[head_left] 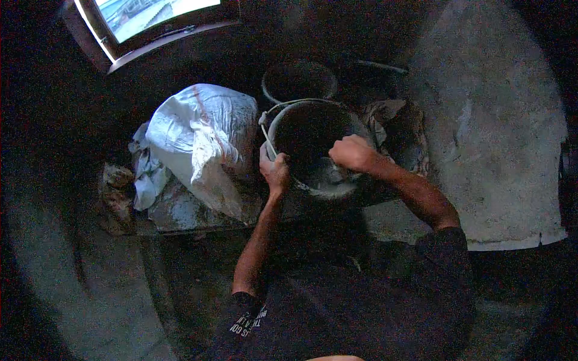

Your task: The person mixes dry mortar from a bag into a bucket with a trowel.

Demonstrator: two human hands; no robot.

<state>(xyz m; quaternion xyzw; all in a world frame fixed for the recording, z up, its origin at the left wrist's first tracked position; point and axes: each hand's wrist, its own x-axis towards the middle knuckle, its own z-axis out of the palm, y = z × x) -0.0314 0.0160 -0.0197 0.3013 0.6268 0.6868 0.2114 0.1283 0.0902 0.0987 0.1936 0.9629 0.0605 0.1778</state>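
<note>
A dark round bucket with a pale, dusty rim and a thin wire handle stands in the middle of the view. My left hand grips its left side by the rim, near the wire handle. Over the right part of the bucket's mouth is my right hand, closed in a fist; what it holds, if anything, is too dark to make out. Greyish material shows low inside the bucket, under my right hand. The rest of the inside is in deep shadow.
A full white sack stands left of the bucket on a low surface. Behind is a second bucket. Crumpled brown paper lies to the right, beside a large grey sheet-like surface. A window is at the upper left.
</note>
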